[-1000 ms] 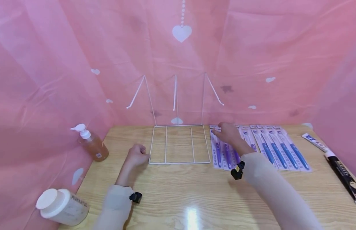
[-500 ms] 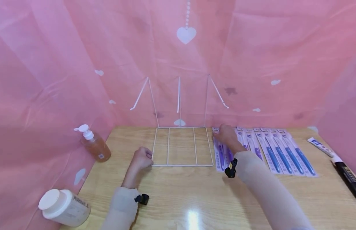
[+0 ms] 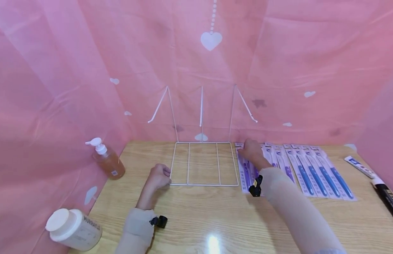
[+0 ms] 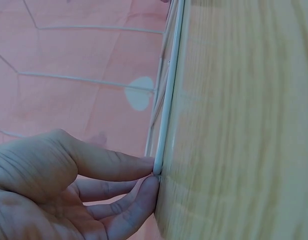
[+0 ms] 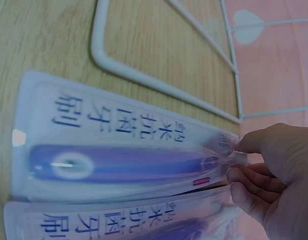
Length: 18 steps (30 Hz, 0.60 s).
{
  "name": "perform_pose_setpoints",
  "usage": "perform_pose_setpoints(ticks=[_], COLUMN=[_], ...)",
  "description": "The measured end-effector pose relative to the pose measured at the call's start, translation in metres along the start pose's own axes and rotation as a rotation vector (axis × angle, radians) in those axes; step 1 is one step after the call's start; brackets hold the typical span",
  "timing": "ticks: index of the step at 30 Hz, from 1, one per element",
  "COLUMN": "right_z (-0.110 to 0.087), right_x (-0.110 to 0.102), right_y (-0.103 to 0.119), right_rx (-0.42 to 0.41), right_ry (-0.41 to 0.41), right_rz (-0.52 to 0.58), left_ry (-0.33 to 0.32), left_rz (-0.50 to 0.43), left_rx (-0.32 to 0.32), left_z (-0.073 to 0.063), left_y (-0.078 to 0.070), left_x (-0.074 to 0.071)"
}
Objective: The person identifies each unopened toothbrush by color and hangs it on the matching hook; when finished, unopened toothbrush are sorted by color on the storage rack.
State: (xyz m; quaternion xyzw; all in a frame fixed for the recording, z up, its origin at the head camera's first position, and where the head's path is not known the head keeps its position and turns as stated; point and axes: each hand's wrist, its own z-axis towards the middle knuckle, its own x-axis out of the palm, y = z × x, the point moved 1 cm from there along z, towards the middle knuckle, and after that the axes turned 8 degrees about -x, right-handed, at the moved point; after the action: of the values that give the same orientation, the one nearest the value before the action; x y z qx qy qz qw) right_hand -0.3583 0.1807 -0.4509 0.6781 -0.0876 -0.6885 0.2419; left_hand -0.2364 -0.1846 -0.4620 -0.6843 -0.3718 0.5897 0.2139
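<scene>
A white wire rack (image 3: 204,185) with three upright hooked arms stands on the wooden table before the pink cloth. My left hand (image 3: 159,175) pinches its front left corner; in the left wrist view the thumb (image 4: 114,164) and a finger meet at the end of the rod (image 4: 167,100). Just right of the rack lie packaged toothbrushes, purple ones and then blue ones (image 3: 315,176). My right hand (image 3: 254,153) pinches the upper end of the leftmost purple toothbrush pack (image 5: 119,165), which lies close along the rack's side. That hand covers the tops of the neighbouring packs.
An amber pump bottle (image 3: 109,164) stands at the left back, with a white jar (image 3: 77,229) nearer on the left. Two toothpaste tubes lie at the right: a small white one (image 3: 358,166) and a black one (image 3: 388,201). Pink cloth hangs behind and at both sides.
The head view has shifted slightly, so everything sits a little farther right and lower. Relative to the packs, my right wrist has moved left. The left hand stays at the rack's corner.
</scene>
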Motion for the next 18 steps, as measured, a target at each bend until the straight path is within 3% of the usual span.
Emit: perform_pose_setpoints(ticks=[8,18], right_z=[-0.011,-0.042], right_x=[-0.016,-0.047], right_y=[0.016,0.05], right_rx=[-0.072,-0.256], right_ry=[-0.057,-0.308], right_rz=[0.041,-0.019], left_ry=[0.01,-0.002], left_rz=[0.008,-0.013], left_rx=[-0.01,-0.002], left_z=[0.001,0.0], left_y=[0.0,0.0], left_x=[0.001,0.001])
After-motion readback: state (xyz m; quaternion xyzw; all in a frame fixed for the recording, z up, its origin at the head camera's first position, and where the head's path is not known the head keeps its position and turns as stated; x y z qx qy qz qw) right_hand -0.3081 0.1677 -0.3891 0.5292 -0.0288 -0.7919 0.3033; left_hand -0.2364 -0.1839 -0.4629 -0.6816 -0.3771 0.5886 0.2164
